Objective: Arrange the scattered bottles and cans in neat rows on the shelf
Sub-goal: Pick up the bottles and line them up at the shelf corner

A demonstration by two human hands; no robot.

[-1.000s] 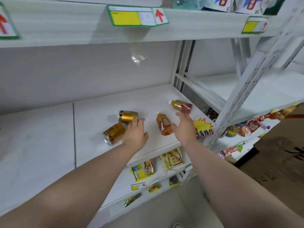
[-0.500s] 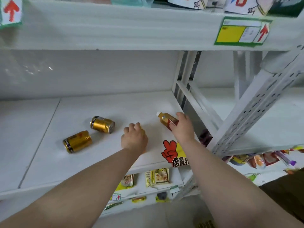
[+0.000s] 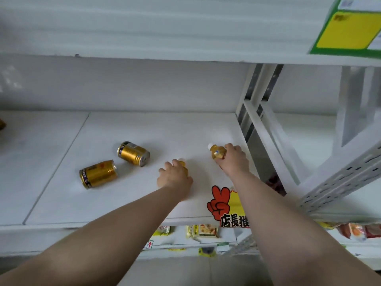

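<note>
On white shelf (image 3: 144,131), right of centre: your right hand (image 3: 235,159) wrapped round amber bottle (image 3: 216,152), white cap pointing up-left. Just beside, your left hand (image 3: 175,175) curled over second bottle (image 3: 183,163), mostly hidden, only top peeking past fingers. Left of that, two gold cans on their sides: rear can (image 3: 133,153), front can (image 3: 98,174), close together. Red hand-sign sticker (image 3: 220,203) at shelf edge between your forearms.

A shop: white metal shelving (image 3: 144,131) with a yellow price tag (image 3: 348,29) on the rail above the hands, a red promotional sign (image 3: 224,205) between the forearms, packaged snacks (image 3: 203,231) on the shelf below.
</note>
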